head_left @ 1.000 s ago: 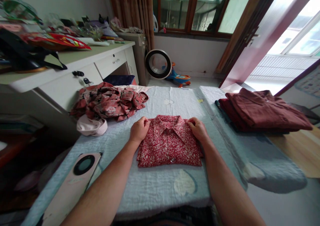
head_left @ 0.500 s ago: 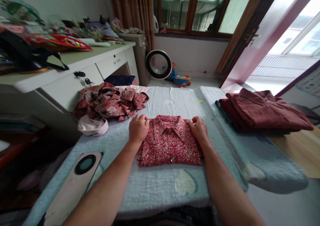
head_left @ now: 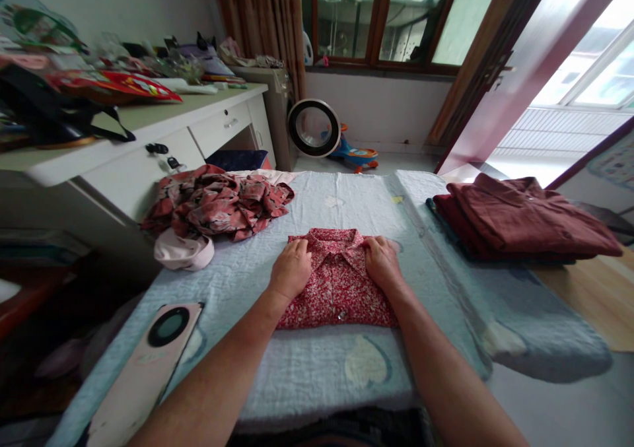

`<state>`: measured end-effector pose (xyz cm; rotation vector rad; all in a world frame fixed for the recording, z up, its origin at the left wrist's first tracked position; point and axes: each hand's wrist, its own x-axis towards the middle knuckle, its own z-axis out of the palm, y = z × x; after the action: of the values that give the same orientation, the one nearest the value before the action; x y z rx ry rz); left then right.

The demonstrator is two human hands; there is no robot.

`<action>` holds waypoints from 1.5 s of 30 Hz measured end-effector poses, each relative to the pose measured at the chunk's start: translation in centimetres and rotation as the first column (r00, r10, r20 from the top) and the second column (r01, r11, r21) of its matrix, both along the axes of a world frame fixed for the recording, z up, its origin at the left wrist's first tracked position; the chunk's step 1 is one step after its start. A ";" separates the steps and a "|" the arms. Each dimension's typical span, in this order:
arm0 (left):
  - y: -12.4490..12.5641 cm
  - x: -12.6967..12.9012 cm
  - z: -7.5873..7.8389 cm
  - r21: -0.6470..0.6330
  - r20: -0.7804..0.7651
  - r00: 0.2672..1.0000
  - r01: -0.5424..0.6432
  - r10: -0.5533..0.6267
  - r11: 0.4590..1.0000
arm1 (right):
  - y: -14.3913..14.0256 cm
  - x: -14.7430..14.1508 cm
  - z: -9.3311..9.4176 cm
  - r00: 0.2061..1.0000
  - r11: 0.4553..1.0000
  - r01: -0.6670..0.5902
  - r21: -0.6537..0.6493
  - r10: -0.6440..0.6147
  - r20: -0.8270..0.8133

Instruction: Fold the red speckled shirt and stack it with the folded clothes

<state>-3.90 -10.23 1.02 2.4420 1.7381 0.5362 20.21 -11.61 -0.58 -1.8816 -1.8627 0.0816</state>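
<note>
Folded red floral shirt [head_left: 337, 288] lying mid-bed [head_left: 317, 368], crumpled clothes [head_left: 218, 199] at ten o'clock. Left hand [head_left: 292, 269] and right hand [head_left: 381, 262] flat on it, fingers together. Best pressed evenly outward from collar, keeping edges square

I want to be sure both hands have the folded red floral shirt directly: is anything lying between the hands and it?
Nothing visible. The left hand and right hand rest flat on the folded red floral shirt, beside its collar.
</note>
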 end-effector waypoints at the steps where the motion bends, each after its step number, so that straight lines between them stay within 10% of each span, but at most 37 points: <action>1: 0.0 0.0 -0.2 -0.002 0.003 1.000 0.004 -0.004 1.000 | 0.0 0.0 -0.1 1.000 1.000 0.014 -0.011 -0.014 0.018; 11: -0.2 0.0 -1.0 -0.186 -0.076 0.994 -0.091 0.078 0.978 | -0.3 0.2 -0.2 0.997 0.997 0.020 -0.076 -0.013 0.081; 24: -0.4 -0.1 0.2 -0.044 -0.060 0.984 -0.169 0.166 0.985 | -0.2 1.5 -1.0 0.982 0.961 0.168 -0.220 -0.142 0.128; 28: -1.9 0.9 2.4 0.160 0.012 0.989 0.143 -0.147 0.977 | 0.0 1.8 0.4 0.991 0.989 0.132 0.061 -0.130 -0.032; 32: -4.6 3.1 3.0 0.047 0.006 0.801 0.597 -0.598 0.801 | -0.1 1.6 1.4 0.985 0.983 -0.024 0.182 0.054 -0.162; 45: -5.3 4.5 0.4 -0.096 -0.054 0.791 0.603 -0.609 0.792 | 0.4 1.7 0.3 1.000 1.000 0.019 0.010 -0.019 -0.004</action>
<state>0.58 -15.58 1.44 2.7818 0.8560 0.2856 21.93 -11.25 -0.28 -1.8909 -1.8386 0.0694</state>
